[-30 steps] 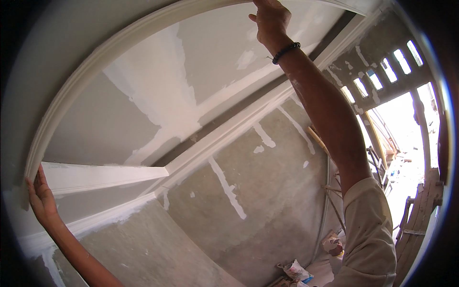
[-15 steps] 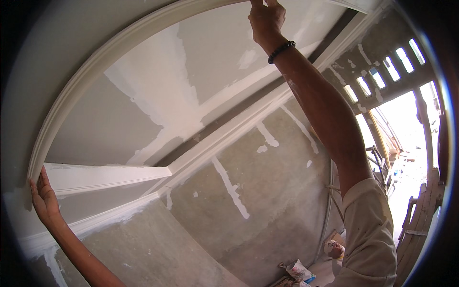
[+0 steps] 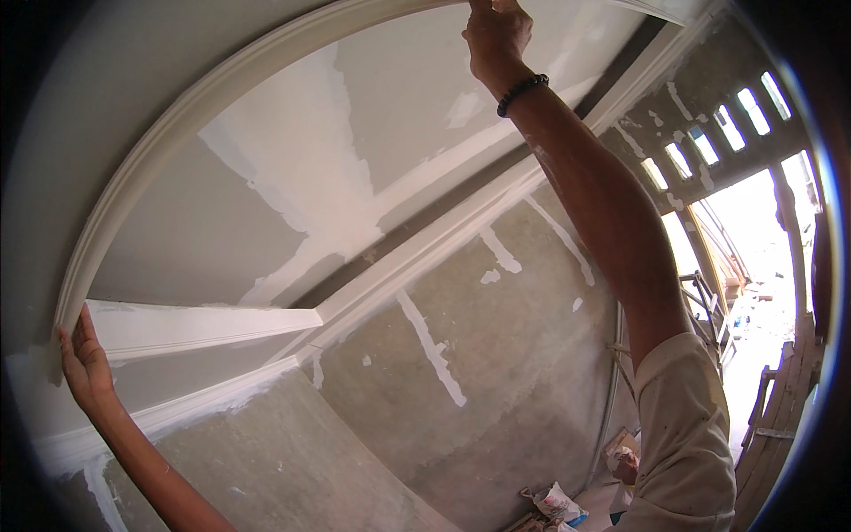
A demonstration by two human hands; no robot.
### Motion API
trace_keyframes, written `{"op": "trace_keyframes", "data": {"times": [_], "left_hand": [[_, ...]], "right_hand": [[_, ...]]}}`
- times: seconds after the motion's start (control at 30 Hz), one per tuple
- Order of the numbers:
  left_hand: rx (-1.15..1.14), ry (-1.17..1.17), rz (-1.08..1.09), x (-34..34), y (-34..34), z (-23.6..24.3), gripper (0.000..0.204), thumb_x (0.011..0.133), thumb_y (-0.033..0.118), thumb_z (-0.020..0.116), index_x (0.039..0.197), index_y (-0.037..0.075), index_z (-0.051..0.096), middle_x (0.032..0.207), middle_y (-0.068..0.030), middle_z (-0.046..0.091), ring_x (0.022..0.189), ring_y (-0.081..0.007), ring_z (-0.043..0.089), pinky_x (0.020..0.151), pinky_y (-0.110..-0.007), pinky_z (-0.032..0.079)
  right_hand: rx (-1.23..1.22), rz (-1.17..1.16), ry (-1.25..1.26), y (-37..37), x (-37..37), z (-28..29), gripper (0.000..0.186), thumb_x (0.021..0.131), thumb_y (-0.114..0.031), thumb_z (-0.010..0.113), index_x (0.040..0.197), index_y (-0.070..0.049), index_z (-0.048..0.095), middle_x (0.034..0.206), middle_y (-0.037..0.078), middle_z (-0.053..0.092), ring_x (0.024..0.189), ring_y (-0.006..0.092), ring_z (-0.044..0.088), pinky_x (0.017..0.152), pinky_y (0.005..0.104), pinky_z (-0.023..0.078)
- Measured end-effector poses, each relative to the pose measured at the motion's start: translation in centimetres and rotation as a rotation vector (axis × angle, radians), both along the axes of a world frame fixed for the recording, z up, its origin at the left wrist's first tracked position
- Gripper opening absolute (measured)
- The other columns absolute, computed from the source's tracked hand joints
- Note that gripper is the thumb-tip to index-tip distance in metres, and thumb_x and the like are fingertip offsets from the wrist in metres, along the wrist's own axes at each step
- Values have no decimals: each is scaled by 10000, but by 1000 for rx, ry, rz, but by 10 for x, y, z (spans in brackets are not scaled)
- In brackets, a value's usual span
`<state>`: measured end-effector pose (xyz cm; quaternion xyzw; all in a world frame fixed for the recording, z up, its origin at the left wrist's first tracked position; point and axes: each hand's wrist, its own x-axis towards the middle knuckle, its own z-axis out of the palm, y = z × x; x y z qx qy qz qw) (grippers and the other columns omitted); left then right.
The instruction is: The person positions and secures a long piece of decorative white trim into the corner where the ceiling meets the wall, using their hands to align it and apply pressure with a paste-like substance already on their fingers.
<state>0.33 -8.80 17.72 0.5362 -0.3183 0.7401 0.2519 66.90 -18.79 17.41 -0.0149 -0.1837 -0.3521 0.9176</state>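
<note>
Overhead, a long white ceiling moulding [image 3: 182,124] runs from the left side to the top of the view, its edge bent by the lens. My left hand [image 3: 89,368] grips its lower left end, thumb on one side and fingers upright along the other. Far to the right, my right hand [image 3: 498,43] is raised to the same strip with bent fingers, their tips partly cut off by the upper border. A dark beaded bracelet [image 3: 523,94] circles that wrist. Behind the strip, the grey ceiling panel [image 3: 266,106] carries white filler patches.
White cornice [image 3: 417,244] borders a recess above a grey plastered wall [image 3: 496,372] with white streaks. At lower right are a sack [image 3: 558,504], a partly hidden person [image 3: 626,465] and long boards [image 3: 776,443]. A bright doorway [image 3: 753,230] opens beyond, near a metal frame [image 3: 705,306].
Both hands keep their places on the moulding. The view has shifted very slightly, and the person at lower right has moved a little.
</note>
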Motion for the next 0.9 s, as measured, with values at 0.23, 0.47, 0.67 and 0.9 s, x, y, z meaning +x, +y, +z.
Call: {"op": "trace_keyframes", "data": {"times": [0.23,0.47,0.67,0.9], "left_hand": [[3,-13,19,-2,0,0,582,1051,39,510,1519,-139,213,1577,-335,292,1480,-433,316,1225,-551,362],[-20,-24,8,-1,0,3,582,1046,43,524,1512,-137,225,1572,-342,291,1482,-434,314,1226,-550,358],[-34,-52,4,11,-5,-3,567,1056,48,508,1515,-128,226,1587,-341,261,1489,-437,297,1230,-551,348],[-36,-77,47,22,-10,-9,563,1065,60,489,1535,-99,222,1594,-325,263,1495,-420,298,1228,-555,347]], "right_hand": [[17,9,21,0,-1,3,613,948,-356,700,1391,49,574,1162,306,694,1114,390,658,945,446,509],[-13,55,-16,-2,1,1,554,946,-343,704,1317,59,617,1052,261,731,1005,379,669,900,455,504],[208,467,-406,-3,4,8,400,937,-204,755,1255,10,637,828,93,668,730,174,598,593,344,491],[328,548,-368,-8,-3,10,480,910,-131,781,1316,-55,536,953,54,613,742,140,568,576,286,513]]}}
